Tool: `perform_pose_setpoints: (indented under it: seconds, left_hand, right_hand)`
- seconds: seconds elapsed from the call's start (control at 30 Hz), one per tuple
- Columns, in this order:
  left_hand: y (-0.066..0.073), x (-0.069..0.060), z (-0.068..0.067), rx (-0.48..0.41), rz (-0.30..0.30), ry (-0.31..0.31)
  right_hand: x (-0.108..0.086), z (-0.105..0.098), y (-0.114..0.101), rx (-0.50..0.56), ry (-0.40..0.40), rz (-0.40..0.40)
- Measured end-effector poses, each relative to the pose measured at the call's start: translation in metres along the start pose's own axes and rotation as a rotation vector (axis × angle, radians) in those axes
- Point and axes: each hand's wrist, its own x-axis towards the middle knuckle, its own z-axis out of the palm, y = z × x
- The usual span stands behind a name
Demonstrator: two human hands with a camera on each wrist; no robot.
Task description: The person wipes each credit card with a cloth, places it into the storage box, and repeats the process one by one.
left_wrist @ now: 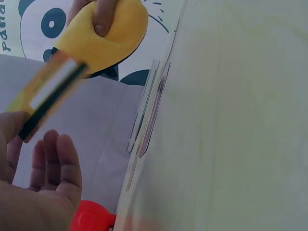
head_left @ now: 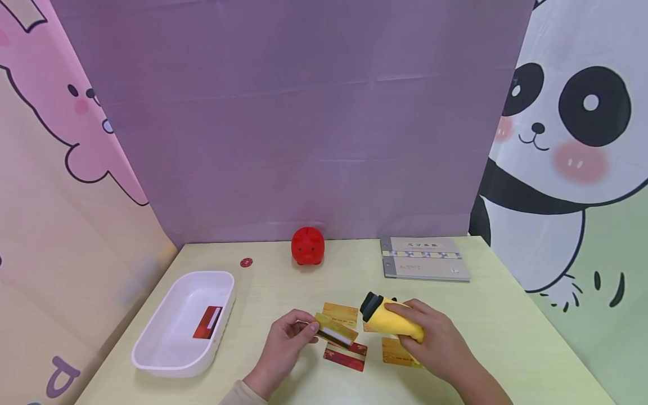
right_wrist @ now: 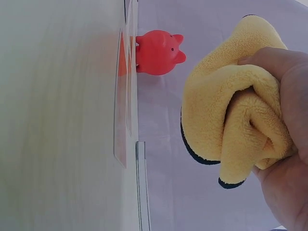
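Note:
My left hand (head_left: pixel 286 346) pinches a gold bank card (head_left: pixel 336 331) by its left end, its white signature strip and dark stripe showing. In the left wrist view the held card (left_wrist: pixel 53 89) is blurred. My right hand (head_left: pixel 437 337) grips a bunched yellow cloth (head_left: pixel 392 320) with dark edging, just right of the held card. The cloth (right_wrist: pixel 211 106) looks fluffy and folded in the right wrist view. Below my hands on the table lie a gold card (head_left: pixel 341 312), a red card (head_left: pixel 349 361) and another gold card (head_left: pixel 397 353), partly covered by my right hand.
A white plastic basin (head_left: pixel 144 360) at the left holds a red card (head_left: pixel 205 323). At the table's back stand a red piggy bank (head_left: pixel 307 247) and, to the right, a flat grey notebook (head_left: pixel 425 267). A small red disc (head_left: pixel 246 262) lies near the basin.

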Motion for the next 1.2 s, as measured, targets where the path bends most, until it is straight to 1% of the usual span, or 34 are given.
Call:
perform_pose_setpoints:
  seconds: [0.1,0.3,0.43,0.6,0.73,0.9,1.07,1.2]
  left_hand:
    - [0.0,0.0,0.0,-0.007,-0.009,-0.014]
    - [0.0,-0.001,0.0,-0.021,-0.005,-0.047]
    - [0.001,-0.001,0.001,-0.03,-0.01,-0.052]
    - [0.003,-0.002,0.001,-0.047,-0.03,-0.043]
    - [0.004,-0.002,0.002,-0.078,-0.045,-0.036]
    - [0.002,-0.002,0.003,-0.11,-0.051,-0.038]
    - [-0.001,-0.001,0.004,-0.112,-0.049,-0.052]
    - [-0.002,-0.001,0.005,-0.098,-0.06,-0.062]
  right_hand:
    - [-0.001,0.0,0.001,0.003,0.0,-0.001]
    - [-0.001,0.001,0.003,0.005,0.003,-0.005]
    - [-0.001,0.002,0.004,0.008,0.004,0.0]
    - [-0.001,0.002,0.003,0.017,0.003,0.014]
    - [-0.001,0.002,0.0,0.027,-0.004,0.041]
    - [0.0,0.0,-0.005,0.055,0.0,0.053]
    - [0.002,0.003,-0.013,0.102,0.009,0.033]
    - [0.002,0.008,-0.02,0.13,-0.021,0.018]
